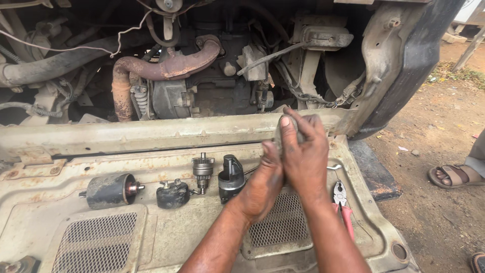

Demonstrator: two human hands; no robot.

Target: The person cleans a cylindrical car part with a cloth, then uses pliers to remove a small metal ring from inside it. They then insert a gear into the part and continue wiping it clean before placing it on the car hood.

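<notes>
Hands: left hand (262, 179) and right hand (302, 151) clasped around grey part (279, 132) above far edge of panel (151, 237); greasy grip risks dropping it into engine bay (202, 76).

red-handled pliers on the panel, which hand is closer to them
Right. The right hand is raised just above and left of the red-handled pliers, its forearm passing beside them. The left hand sits farther left, on the other side of the right arm.

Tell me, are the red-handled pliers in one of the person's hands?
No, the red-handled pliers lie on the metal panel beside the right hand, which touches a grey part.
</notes>
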